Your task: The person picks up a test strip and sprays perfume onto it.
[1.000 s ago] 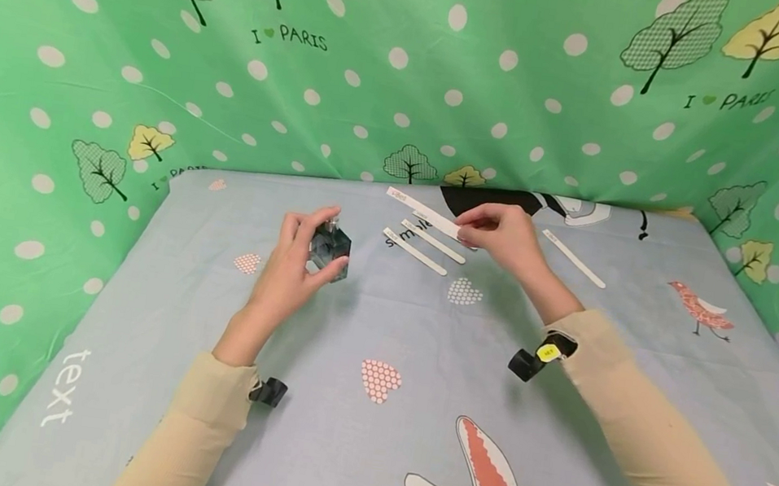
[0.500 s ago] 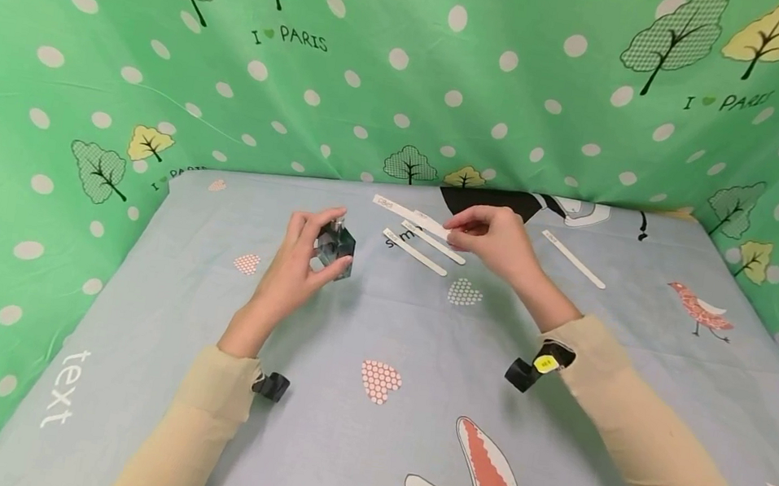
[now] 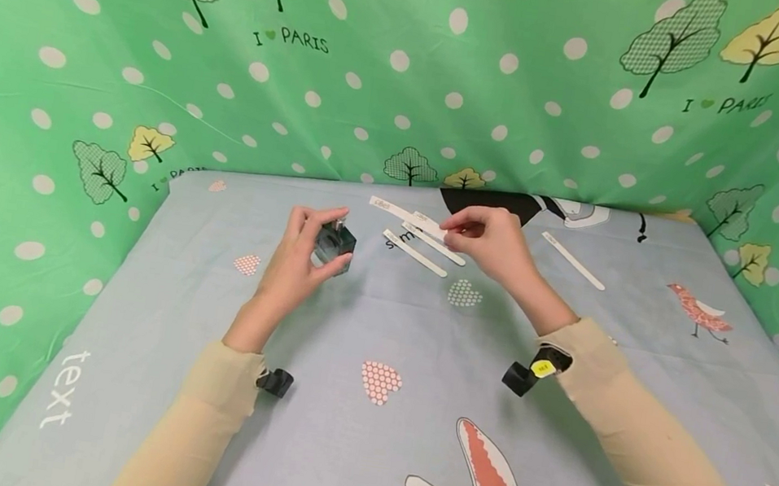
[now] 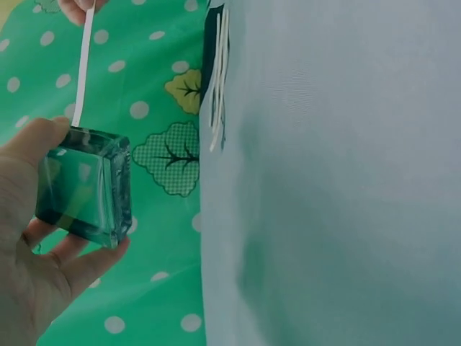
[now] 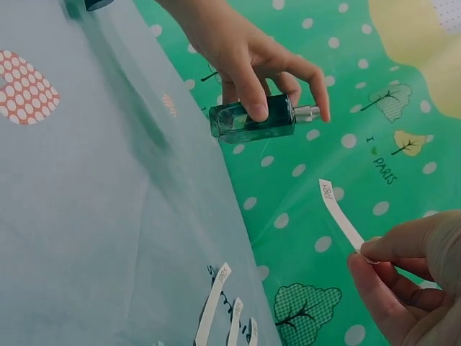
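My left hand (image 3: 287,262) holds a square, dark teal glass perfume bottle (image 3: 335,247) upright above the table, thumb on one side. Its index finger lies on the metal spray top (image 5: 307,114), as the right wrist view shows. Thumb and fingers of my right hand (image 3: 496,245) pinch one end of a white paper scent strip (image 5: 338,216). That strip bends slightly, and its marked end points toward the bottle, a gap away from the spray top. Below it, several similar scent strips (image 3: 414,252) lie side by side on the cloth.
One more strip (image 3: 574,260) lies apart, to the right of my right hand. A pale blue printed cloth (image 3: 304,445) covers the table. Green dotted fabric (image 3: 346,122) hangs at the back and sides, close behind the strips.
My right hand has shifted left with the scent strip, bringing its marked end nearer the bottle. My left hand has edged slightly right, and the bottle has turned a little.
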A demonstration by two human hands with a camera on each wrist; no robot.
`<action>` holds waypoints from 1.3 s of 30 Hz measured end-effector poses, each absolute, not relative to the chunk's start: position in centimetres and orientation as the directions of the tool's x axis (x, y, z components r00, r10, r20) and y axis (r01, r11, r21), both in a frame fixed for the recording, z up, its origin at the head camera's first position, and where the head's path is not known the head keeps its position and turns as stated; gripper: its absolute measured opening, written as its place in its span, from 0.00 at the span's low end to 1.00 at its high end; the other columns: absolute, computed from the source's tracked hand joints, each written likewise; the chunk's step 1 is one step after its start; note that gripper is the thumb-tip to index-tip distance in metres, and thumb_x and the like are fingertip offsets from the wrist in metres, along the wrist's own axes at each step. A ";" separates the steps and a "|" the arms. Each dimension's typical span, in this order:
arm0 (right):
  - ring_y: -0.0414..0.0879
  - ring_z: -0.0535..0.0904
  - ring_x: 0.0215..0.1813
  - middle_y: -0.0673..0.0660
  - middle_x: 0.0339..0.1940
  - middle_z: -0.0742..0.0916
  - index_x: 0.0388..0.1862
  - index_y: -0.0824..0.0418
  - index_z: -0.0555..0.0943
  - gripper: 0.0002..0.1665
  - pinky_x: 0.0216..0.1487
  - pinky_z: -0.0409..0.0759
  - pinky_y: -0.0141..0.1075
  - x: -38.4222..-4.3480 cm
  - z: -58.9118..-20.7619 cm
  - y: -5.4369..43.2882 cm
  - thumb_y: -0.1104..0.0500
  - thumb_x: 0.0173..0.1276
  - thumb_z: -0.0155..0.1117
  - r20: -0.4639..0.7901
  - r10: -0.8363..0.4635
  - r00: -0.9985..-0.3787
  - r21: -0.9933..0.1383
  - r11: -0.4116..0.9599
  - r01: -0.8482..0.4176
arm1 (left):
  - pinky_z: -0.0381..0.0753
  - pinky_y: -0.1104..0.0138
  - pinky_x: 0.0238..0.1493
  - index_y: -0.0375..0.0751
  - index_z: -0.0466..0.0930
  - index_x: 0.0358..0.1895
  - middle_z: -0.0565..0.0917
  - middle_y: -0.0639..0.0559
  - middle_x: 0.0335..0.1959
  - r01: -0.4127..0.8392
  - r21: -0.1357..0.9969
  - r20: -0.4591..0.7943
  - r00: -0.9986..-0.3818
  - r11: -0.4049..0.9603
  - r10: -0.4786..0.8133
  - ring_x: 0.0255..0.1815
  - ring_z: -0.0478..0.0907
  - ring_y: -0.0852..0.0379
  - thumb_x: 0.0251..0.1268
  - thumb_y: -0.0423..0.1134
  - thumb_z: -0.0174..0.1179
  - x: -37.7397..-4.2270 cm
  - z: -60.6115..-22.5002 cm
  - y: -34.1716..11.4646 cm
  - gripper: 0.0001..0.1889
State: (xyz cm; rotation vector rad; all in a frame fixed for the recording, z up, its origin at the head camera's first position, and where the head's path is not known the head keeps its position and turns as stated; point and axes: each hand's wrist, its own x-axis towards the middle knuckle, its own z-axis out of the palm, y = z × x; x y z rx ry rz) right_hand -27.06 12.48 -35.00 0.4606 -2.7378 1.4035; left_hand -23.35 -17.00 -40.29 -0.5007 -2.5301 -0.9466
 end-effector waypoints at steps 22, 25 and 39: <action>0.34 0.81 0.32 0.65 0.41 0.90 0.45 0.64 0.88 0.10 0.33 0.77 0.22 -28.7 -35.7 15.5 0.63 0.65 0.70 0.196 -0.150 -0.969 -0.777 0.579 -0.247 | 0.83 0.49 0.55 0.54 0.62 0.73 0.63 0.38 0.56 0.464 0.592 0.486 -0.858 0.659 0.167 0.56 0.73 0.42 0.64 0.38 0.68 -22.6 -40.1 -18.1 0.35; 0.30 0.80 0.32 0.64 0.40 0.90 0.45 0.64 0.88 0.10 0.34 0.77 0.22 -28.8 -35.9 16.1 0.63 0.65 0.70 0.192 -0.129 -0.973 -0.777 0.585 -0.231 | 0.83 0.49 0.55 0.54 0.62 0.73 0.63 0.39 0.56 0.459 0.593 0.482 -0.860 0.661 0.165 0.57 0.73 0.43 0.65 0.38 0.68 -22.6 -40.1 -18.2 0.35; 0.23 0.80 0.28 0.55 0.35 0.91 0.45 0.64 0.88 0.10 0.33 0.79 0.23 -29.2 -36.5 18.6 0.63 0.66 0.67 0.156 -0.046 -0.987 -0.794 0.588 -0.153 | 0.84 0.51 0.56 0.55 0.62 0.73 0.63 0.38 0.56 0.469 0.600 0.493 -0.855 0.648 0.163 0.57 0.74 0.45 0.64 0.39 0.68 -22.6 -40.1 -18.7 0.36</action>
